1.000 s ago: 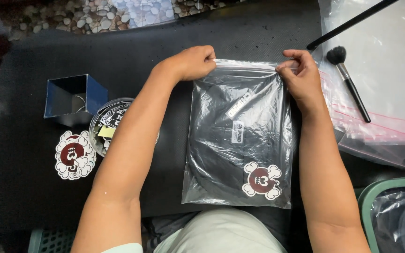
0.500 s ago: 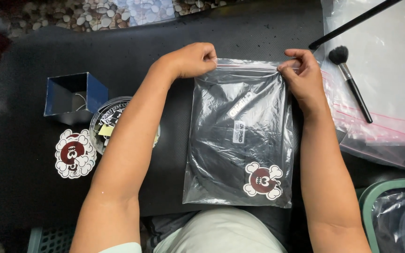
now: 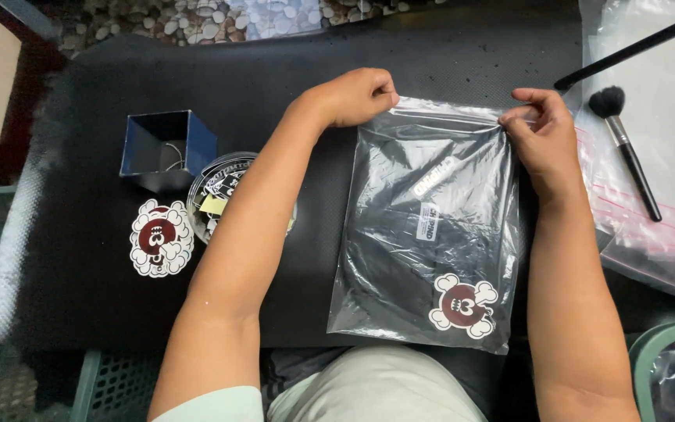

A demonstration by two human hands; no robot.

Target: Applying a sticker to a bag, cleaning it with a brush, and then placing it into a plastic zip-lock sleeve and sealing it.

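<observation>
**A:** A clear plastic bag [image 3: 431, 234] with a dark folded garment inside lies flat on a black table [image 3: 447, 55], directly in front of the seated person. Why the two hands at the far edge?

**B:** Each pins one top corner. The left hand [image 3: 353, 95] is curled closed on the bag's upper left corner; the right hand [image 3: 537, 129] pinches the upper right corner between thumb and fingertips. Held that way, the bag's mouth is stretched taut in a straight line.

**A:** And the sticker on the bag?

**B:** A round red-and-white cartoon sticker [image 3: 462, 306] sits at the bag's lower right, near the person's body. A matching sticker [image 3: 160, 238] lies loose on the table to the left, just beside a round tin [image 3: 216, 191] partly hidden under the left forearm.

**A:** What else is near?

**B:** A small blue open box [image 3: 167, 148] stands behind the tin. To the right, well apart from the hand, a black brush [image 3: 626, 148] rests on a stack of empty clear bags [image 3: 666, 227].
</observation>
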